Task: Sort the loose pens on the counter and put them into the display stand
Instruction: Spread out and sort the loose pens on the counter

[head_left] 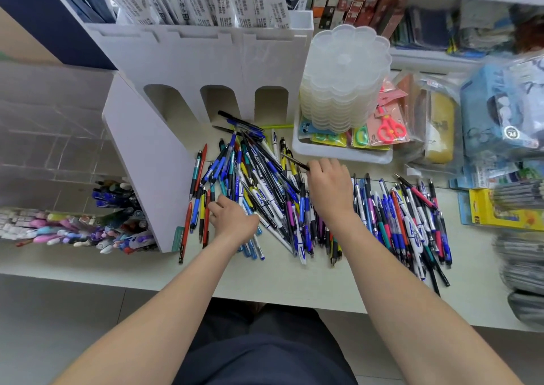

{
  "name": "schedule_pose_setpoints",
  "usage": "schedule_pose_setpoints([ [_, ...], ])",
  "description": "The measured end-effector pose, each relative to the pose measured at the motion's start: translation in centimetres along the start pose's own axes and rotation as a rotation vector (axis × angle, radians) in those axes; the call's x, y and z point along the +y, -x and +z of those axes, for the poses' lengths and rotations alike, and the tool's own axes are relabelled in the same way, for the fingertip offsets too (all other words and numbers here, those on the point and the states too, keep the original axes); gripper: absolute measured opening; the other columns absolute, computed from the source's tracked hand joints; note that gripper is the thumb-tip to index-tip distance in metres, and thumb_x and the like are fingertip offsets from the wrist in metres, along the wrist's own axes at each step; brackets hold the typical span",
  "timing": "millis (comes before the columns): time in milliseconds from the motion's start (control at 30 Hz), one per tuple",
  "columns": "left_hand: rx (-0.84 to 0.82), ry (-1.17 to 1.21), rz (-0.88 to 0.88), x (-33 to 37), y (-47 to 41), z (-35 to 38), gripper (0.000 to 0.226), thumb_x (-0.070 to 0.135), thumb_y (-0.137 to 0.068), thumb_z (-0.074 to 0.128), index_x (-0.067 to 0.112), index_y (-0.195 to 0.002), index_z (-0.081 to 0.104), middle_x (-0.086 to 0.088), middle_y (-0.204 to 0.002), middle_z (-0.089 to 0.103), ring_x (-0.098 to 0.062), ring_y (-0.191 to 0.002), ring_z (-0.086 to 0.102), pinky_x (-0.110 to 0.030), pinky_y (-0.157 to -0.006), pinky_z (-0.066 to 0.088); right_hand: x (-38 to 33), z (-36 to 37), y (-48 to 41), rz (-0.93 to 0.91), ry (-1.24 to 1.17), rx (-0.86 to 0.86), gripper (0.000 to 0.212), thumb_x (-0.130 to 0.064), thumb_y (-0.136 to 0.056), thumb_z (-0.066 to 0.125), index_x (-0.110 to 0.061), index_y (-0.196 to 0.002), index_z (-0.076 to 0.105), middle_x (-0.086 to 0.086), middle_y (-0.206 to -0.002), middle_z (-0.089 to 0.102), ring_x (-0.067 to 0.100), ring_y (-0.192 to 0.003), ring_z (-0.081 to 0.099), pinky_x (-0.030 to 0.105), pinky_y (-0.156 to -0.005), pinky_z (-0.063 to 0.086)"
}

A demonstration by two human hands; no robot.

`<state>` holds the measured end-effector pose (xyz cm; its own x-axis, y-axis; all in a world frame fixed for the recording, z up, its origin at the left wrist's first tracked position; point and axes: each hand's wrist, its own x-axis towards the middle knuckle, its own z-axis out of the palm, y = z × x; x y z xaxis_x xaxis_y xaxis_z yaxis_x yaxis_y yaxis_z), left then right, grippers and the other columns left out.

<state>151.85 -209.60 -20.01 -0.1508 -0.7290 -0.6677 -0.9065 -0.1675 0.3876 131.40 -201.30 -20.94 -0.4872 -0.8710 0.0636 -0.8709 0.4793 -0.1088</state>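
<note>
Plainly, the right hand [329, 184] pinches a black pen [294, 161] in curled fingers above the loose pens [265, 190], which are heaped on the table [265, 280] before the white display stand [206, 60]. The left hand [234, 219] rests on the heap, and I cannot tell whether its fingers grip anything.

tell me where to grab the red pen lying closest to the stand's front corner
Pinch the red pen across its near end, coming straight down from above. It lies flat on the counter close beside the display stand, so a sideways approach from the left looks blocked, while its near end pokes out clear of the other pens.
</note>
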Motion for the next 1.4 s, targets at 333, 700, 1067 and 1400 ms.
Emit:
schedule_pose_setpoints([
  [333,-0.076,0.048,0.047,1.2,0.6,0.1,0.076,0.004,-0.091,0.059,0.003,-0.157,0.020,-0.014,-0.154,0.023,-0.037,-0.145,0.025,-0.048,-0.120,0.035,1.6,0.7,8.5,0.325,-0.344,-0.174,0.040,-0.022,-0.102,0.069,-0.005,-0.137,0.061,0.009,-0.117,0.068,0.027,-0.110,0.064,0.038,-0.095,0.054],
  [700,-0.003,-0.066,0.109,1.3,0.9,0.5,0.071,0.015,-0.097,0.065,0.005,-0.152,0.023,-0.019,-0.149,0.026,-0.038,-0.133,0.035,-0.044,-0.100,0.041,-0.9,-1.3,14.1,0.574,-0.260,-0.708,0.040,-0.045,-0.076,0.080,-0.013,-0.066,0.058,0.000,-0.060,0.064,0.017,-0.054,0.063,0.026,-0.050,0.052],
  [1067,-0.014,-0.045,0.109,1.8,1.1,1.3,0.077,0.008,-0.095,0.064,0.005,-0.155,0.016,-0.021,-0.150,0.027,-0.040,-0.134,0.034,-0.041,-0.099,0.039,-0.2,-4.1,8.9,0.556,-0.442,-0.588,0.033,-0.017,-0.089,0.067,-0.011,-0.061,0.051,0.002,-0.049,0.051,0.019,-0.041,0.046,0.027,-0.044,0.045],
  [1400,-0.002,0.085,0.021,2.0,0.7,0.7,0.081,0.001,-0.093,0.062,0.002,-0.159,0.015,-0.022,-0.158,0.023,-0.043,-0.145,0.028,-0.050,-0.117,0.037,0.1,-2.7,6.6,0.448,-0.249,-0.221,0.018,-0.027,-0.104,0.062,-0.008,-0.107,0.062,0.006,-0.089,0.066,0.024,-0.076,0.061,0.031,-0.058,0.042],
])
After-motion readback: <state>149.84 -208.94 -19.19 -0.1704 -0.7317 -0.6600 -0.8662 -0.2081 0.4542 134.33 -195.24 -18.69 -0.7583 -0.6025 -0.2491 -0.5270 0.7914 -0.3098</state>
